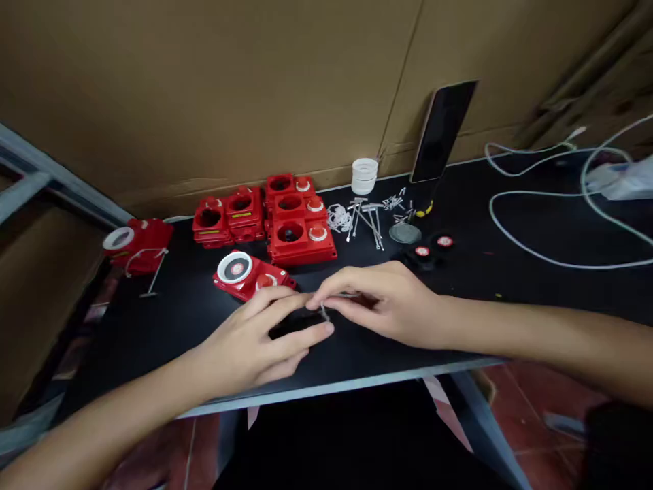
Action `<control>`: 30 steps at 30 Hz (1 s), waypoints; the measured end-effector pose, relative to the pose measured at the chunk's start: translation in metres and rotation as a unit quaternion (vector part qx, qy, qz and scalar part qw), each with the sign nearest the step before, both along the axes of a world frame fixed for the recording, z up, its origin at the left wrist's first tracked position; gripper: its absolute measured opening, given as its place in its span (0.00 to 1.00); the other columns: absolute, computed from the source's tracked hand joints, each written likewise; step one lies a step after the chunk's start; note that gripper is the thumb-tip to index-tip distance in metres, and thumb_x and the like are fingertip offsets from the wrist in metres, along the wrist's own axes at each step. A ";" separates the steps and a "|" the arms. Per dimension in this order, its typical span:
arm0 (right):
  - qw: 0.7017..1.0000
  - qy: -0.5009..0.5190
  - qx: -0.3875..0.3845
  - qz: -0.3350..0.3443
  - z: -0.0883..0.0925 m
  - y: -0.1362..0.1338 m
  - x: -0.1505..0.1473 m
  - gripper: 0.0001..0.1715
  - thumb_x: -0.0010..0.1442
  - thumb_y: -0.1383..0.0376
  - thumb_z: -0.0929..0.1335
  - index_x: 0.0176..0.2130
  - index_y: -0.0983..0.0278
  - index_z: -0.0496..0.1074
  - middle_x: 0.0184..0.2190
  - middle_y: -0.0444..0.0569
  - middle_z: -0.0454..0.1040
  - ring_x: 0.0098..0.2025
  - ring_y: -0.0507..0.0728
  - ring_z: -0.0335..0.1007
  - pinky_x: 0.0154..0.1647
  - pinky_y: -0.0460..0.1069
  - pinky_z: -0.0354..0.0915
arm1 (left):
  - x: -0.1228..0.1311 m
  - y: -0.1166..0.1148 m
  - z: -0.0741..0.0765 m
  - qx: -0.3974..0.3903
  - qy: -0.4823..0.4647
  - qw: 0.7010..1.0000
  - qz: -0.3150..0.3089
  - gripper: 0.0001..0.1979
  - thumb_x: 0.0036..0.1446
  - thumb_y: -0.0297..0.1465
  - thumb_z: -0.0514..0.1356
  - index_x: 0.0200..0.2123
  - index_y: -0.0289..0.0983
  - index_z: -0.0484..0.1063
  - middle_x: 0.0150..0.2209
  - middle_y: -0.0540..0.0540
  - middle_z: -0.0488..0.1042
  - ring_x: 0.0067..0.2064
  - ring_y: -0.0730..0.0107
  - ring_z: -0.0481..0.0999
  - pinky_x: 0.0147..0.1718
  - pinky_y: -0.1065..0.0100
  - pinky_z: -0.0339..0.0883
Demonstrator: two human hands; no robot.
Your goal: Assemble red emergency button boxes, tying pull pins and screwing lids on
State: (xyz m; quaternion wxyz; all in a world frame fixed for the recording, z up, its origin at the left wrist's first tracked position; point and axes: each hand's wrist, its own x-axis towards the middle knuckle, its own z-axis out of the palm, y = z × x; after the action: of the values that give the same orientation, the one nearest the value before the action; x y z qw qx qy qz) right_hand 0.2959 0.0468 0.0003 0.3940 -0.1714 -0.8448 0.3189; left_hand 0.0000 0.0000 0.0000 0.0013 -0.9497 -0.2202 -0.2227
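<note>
Close to the front edge of the table [459,354], the two hands meet fingertip to fingertip. The right hand [388,303] has thumb and forefinger pinched together on a thin metal pin [324,312], which hangs just at the tips of the left hand's fingers. The left hand [255,340] is curled, with thumb and fingers drawn toward each other around what looks like a small black part [293,325]. Against the dark table I cannot tell whether they truly grip it.

The pin looks light, stiff and slippery, easily dropped. It is best taken by its shaft near the head, between two fingertips.

Just beyond the left hand lies a red housing [249,275] with a white disc on it. Farther beyond the hands stands a stack of red housings [288,221]. Beyond the right hand lie two black caps [433,246] with red-and-white centres, and past them loose pins [366,218] and a white coil [364,175]. Far off to the right-hand side, a white cable [535,255] loops across the table, and a phone [443,129] leans on the cardboard wall [255,82].
</note>
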 end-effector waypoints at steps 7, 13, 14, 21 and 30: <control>0.997 -0.030 0.022 0.061 0.005 -0.005 0.004 0.10 0.83 0.69 0.71 0.58 0.62 0.82 0.51 0.49 0.92 0.47 0.53 0.91 0.50 0.44 0.81 | 0.007 -0.003 0.007 -0.135 -0.066 0.988 -0.044 0.17 0.77 0.25 0.68 0.65 0.35 0.78 0.53 0.38 0.89 0.58 0.54 0.82 0.59 0.59 0.83; 0.996 -0.070 0.031 -0.040 0.025 0.037 0.033 0.08 0.79 0.66 0.73 0.49 0.58 0.87 0.42 0.46 0.91 0.42 0.55 0.88 0.45 0.49 0.78 | -0.001 0.002 0.022 -0.325 -0.206 0.923 0.005 0.09 0.79 0.24 0.65 0.53 0.39 0.87 0.44 0.42 0.90 0.44 0.64 0.88 0.50 0.64 0.83; 0.995 -0.078 0.019 -0.052 0.027 0.045 0.038 0.08 0.78 0.64 0.74 0.47 0.57 0.87 0.42 0.46 0.90 0.42 0.57 0.87 0.46 0.51 0.78 | -0.002 0.002 0.024 -0.369 -0.236 0.899 0.019 0.10 0.81 0.27 0.64 0.53 0.38 0.87 0.44 0.41 0.91 0.43 0.64 0.88 0.47 0.66 0.84; 0.978 -0.146 -0.115 -0.090 0.023 0.075 0.055 0.14 0.75 0.50 0.76 0.45 0.55 0.88 0.41 0.49 0.86 0.38 0.60 0.81 0.40 0.55 0.74 | -0.004 0.005 0.018 -0.535 -0.367 0.759 0.048 0.08 0.78 0.32 0.71 0.54 0.37 0.91 0.46 0.38 0.92 0.37 0.71 0.86 0.40 0.73 0.85; 0.934 -0.211 -0.280 -0.062 0.029 0.091 0.074 0.23 0.65 0.43 0.82 0.49 0.54 0.90 0.44 0.53 0.90 0.44 0.66 0.88 0.20 0.50 0.69 | -0.009 0.013 0.015 -0.502 -0.373 0.778 0.060 0.09 0.72 0.33 0.77 0.51 0.36 0.90 0.41 0.40 0.89 0.37 0.70 0.86 0.39 0.73 0.84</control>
State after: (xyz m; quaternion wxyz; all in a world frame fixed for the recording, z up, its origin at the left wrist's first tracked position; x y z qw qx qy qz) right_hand 0.3702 0.1376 0.0292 0.1614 -0.3902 -0.7729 0.4736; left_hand -0.0087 0.0129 0.0152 -0.5443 -0.6434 -0.3408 -0.4167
